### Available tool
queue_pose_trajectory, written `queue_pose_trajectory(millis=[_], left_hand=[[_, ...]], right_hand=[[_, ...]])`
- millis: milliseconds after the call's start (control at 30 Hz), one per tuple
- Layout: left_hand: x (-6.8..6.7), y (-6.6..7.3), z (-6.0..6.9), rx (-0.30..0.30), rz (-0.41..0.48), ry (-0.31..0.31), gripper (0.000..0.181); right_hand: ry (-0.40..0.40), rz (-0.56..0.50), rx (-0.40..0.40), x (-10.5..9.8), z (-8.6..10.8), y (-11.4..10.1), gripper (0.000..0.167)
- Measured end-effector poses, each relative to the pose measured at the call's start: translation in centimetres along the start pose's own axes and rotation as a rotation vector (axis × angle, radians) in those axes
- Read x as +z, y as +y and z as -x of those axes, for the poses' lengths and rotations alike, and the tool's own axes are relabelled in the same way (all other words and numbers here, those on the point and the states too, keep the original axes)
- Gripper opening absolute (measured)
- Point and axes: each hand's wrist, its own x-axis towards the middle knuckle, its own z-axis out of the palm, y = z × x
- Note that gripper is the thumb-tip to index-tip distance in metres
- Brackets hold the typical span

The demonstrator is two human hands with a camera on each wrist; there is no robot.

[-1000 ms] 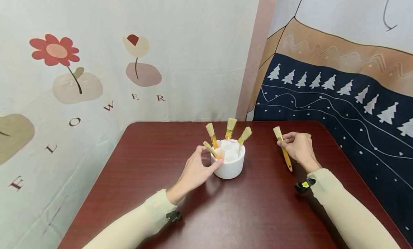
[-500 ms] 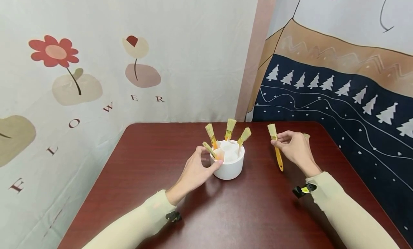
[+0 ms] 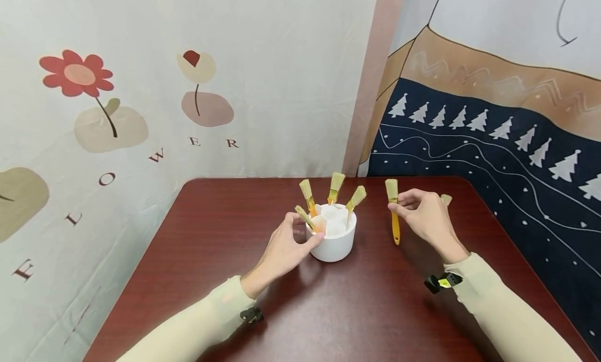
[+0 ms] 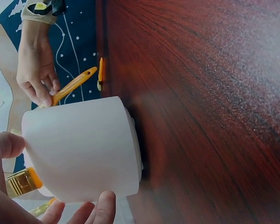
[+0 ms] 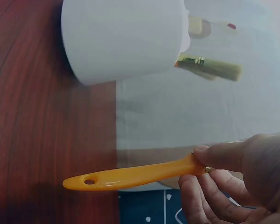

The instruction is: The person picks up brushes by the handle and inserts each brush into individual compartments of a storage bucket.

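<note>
A round white brush holder (image 3: 332, 244) with inner compartments stands upright on the table, several bristle brushes leaning outward in it. My left hand (image 3: 284, 247) holds its left side, thumb at the near rim and fingers around the far side, as the left wrist view also shows. To the right of the holder, my right hand (image 3: 428, 216) pinches a paintbrush (image 3: 395, 227) between thumb and fingers near its metal band. This brush hangs nearly upright above the table, bristles up, its yellow handle (image 5: 126, 177) pointing down.
Another brush (image 3: 446, 199) lies mostly hidden behind my right hand; its orange handle (image 4: 101, 71) shows in the left wrist view. The dark red table (image 3: 225, 216) meets a flower-printed cloth (image 3: 281, 91) at the back and a navy tree-printed cloth (image 3: 530, 184) on the right.
My right hand has brought the paintbrush leftward, closer to the holder, and the brush has turned from slanted to nearly upright. The left hand and the holder have stayed in place.
</note>
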Motion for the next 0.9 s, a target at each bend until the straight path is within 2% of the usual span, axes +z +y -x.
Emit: queue_pose_trajectory(millis=[300, 700, 900], left_hand=[[0.1, -0.1, -0.1, -0.002, 0.0, -0.006, 0.059], [0.2, -0.3, 0.0, -0.008, -0.006, -0.003, 0.059], [0.3, -0.3, -0.2, -0.004, -0.013, -0.001, 0.06]], right_hand=[[0.006, -0.008, -0.013, -0.2, 0.3, -1.5, 0.031], [0.024, -0.044, -0.078, -0.4, 1.3, -3.1, 0.029], [0.016, -0.05, -0.07, -0.6, 1.7, -4.0, 0.03]])
